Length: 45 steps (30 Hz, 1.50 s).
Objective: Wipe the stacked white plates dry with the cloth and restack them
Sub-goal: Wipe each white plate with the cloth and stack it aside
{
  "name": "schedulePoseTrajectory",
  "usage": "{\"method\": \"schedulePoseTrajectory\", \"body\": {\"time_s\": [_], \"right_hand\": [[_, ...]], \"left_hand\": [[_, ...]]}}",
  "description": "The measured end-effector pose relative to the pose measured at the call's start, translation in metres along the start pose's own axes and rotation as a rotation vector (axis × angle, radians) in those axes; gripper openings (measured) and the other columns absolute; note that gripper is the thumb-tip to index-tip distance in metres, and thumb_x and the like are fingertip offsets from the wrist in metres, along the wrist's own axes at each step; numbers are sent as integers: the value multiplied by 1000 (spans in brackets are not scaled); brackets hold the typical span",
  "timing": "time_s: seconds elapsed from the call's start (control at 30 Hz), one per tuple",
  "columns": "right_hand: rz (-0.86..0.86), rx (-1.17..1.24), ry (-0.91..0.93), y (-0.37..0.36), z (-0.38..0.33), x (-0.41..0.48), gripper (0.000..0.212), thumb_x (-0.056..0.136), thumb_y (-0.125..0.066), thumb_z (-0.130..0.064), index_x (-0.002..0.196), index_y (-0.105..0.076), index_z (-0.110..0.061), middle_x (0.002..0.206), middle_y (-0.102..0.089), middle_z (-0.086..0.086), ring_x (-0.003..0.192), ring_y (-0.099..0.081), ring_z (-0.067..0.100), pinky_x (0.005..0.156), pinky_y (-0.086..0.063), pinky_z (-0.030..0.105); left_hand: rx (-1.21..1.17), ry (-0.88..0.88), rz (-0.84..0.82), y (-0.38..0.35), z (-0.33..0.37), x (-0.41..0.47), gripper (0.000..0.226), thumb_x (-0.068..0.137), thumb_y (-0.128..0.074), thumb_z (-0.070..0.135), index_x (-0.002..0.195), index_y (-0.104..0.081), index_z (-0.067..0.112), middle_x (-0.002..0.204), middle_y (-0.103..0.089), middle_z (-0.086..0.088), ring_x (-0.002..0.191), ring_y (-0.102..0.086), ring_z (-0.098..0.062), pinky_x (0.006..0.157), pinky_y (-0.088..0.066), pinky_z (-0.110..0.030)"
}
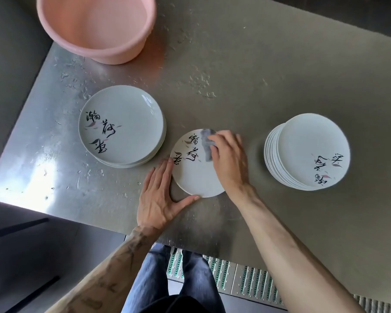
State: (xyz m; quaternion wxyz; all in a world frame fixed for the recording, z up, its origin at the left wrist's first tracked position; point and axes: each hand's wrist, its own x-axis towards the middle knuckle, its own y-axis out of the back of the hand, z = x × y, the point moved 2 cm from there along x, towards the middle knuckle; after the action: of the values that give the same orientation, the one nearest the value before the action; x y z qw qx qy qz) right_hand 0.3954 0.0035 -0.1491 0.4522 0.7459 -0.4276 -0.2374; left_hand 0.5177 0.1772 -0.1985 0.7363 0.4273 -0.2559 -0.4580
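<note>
A pink basin (pixel 113 53) is seen at the far left corner of the steel bench (pixel 235 75), partly cut off by the frame. Nearer, towards the left edge, a left stack of plates (pixel 122 123) is set, white with black brushed lettering on the top one. Water drops are scattered over the bench around it.

The left hand (pixel 158 195) is laid flat with straight fingers and spread thumb against the rim of a single plate (pixel 196 177), which lies by the near edge, about midway along. On its far side a grey cloth (pixel 207 143) is pressed down, gripped under the curled fingers of the right hand (pixel 228 159). Towards the right edge, apart from the plate, a taller right stack of plates (pixel 309 145) is standing.
</note>
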Motion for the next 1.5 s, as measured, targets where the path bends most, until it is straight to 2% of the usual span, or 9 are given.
{"method": "schedulePoseTrajectory", "body": {"time_s": [0.17,0.47,0.67,0.8,1.0,1.13,1.3,1.4,1.5], "right_hand": [[-30,-54,180,-12,-9,10,23,92,-66,-5,113,-71,-12,111,-66,3,99,-57,30,84,-51,39],[35,-97,-116,17,12,-72,17,90,-66,-5,104,-70,-14,110,-62,4,98,-51,28,86,-48,38],[15,137,-305,13,1,-105,26,84,-81,-18,108,-74,-14,119,-62,3,107,-51,26,95,-40,23],[-17,155,-337,17,-3,-109,36,81,-83,-19,115,-72,-19,118,-64,-1,108,-52,23,95,-38,19],[-22,170,-307,29,2,-121,43,87,-72,-2,124,-66,-22,119,-65,-4,107,-58,23,93,-41,23],[197,526,-439,51,8,-129,46,89,-69,3,125,-67,-26,117,-66,-10,106,-65,16,90,-51,27],[353,1044,-566,72,12,-96,40,93,-64,9,129,-65,-9,120,-73,5,109,-70,18,95,-54,31],[312,1013,-491,89,2,-71,41,94,-60,11,131,-63,-6,128,-69,8,120,-65,22,108,-50,44],[285,756,-278,107,-20,-63,38,95,-63,2,132,-65,-9,127,-64,1,119,-63,18,105,-50,45]], "left_hand": [[-6,-11,15,2,2,-1,107,82,-63,80,159,-34,13,164,-37,-2,149,-32,-17,124,-30,-43],[3,-20,11,-4,-4,-4,106,83,-57,84,163,-24,21,167,-29,-1,151,-28,-18,124,-28,-42],[236,-320,-65,-4,1,-2,101,91,-51,78,160,-31,7,170,-19,-14,158,-16,-31,129,-9,-49],[279,-601,-175,3,24,9,69,98,-64,44,155,-44,10,164,-34,-14,151,-35,-32,125,-26,-48],[359,-685,-183,13,39,4,67,93,-73,9,153,-44,4,161,-35,-19,149,-36,-34,116,-41,-50],[279,-619,-188,24,53,6,63,93,-70,4,152,-49,9,159,-42,-14,146,-43,-31,116,-41,-50],[-22,-410,-53,60,92,22,25,106,-55,27,123,-70,16,112,-76,-2,96,-73,-25,76,-56,-36],[-244,-241,-79,83,107,26,33,108,-47,37,85,-57,16,58,-43,7,50,-42,-19,49,-32,-30],[-520,-67,-142,101,110,25,46,104,-50,42,69,-43,12,58,-29,9,54,-28,-10,51,-23,-31]]}}
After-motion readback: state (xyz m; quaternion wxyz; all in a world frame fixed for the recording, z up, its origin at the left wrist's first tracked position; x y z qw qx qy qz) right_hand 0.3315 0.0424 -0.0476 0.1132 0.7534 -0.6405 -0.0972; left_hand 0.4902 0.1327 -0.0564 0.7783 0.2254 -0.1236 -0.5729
